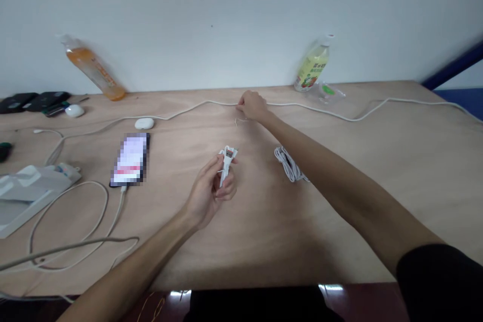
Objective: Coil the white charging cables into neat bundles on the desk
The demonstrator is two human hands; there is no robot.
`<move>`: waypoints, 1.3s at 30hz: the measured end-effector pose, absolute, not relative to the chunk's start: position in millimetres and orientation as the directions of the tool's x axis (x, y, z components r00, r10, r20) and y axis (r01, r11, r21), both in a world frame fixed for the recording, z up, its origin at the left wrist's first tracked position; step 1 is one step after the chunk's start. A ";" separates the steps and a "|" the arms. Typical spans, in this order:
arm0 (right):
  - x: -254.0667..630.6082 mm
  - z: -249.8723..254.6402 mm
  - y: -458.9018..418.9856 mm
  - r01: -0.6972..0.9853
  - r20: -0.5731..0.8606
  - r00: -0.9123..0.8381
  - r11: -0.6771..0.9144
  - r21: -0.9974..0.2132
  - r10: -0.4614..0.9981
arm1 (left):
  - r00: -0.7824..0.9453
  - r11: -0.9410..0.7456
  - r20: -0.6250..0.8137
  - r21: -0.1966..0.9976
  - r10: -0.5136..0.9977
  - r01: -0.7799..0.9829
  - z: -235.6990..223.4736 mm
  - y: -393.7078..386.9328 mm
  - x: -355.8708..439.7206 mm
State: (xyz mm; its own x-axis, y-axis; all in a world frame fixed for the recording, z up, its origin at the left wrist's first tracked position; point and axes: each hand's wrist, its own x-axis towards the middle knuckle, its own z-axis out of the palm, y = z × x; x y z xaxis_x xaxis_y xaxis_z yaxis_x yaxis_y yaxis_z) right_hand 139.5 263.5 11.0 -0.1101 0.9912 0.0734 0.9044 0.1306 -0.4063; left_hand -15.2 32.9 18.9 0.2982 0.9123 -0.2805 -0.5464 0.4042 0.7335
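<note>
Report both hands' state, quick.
Left hand: closed, holding a bundled white USB cable.
Right hand: at the long white cable; whether it grips anything cannot be told.

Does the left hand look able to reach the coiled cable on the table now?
Probably yes: nothing visible stands between the left hand and the coiled cable. However, that hand holds a bundled white cable, and the right forearm hides part of the coiled cable.
</note>
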 end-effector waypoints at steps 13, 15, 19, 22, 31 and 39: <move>180.7 60.5 110.1 0.528 0.442 -0.306 0.537 -0.658 0.843 | 0.243 0.317 -0.212 0.749 0.946 -0.581 14.3 30.1 -7.1; 177.3 53.3 77.1 0.397 0.496 -0.409 0.639 -0.659 0.766 | 0.195 0.264 -0.183 0.765 0.964 -0.587 14.4 28.7 -4.3; 169.7 23.9 56.3 0.344 0.588 -0.499 0.768 -0.540 0.637 | 0.171 0.186 -0.109 0.820 0.979 -0.541 14.5 28.2 -2.2; 168.9 6.8 60.9 0.402 0.666 -0.483 0.819 -0.409 0.569 | 0.186 0.147 -0.063 0.864 0.980 -0.481 13.3 29.4 -3.2; 171.8 -1.3 52.8 0.310 0.599 -0.306 0.672 -0.672 0.740 | 0.237 0.287 -0.181 0.777 0.954 -0.561 14.3 28.1 -5.6; 164.6 -0.9 44.1 0.216 0.420 -0.174 0.451 -0.866 0.891 | 0.184 0.209 -0.132 0.833 0.974 -0.512 14.2 28.5 -3.6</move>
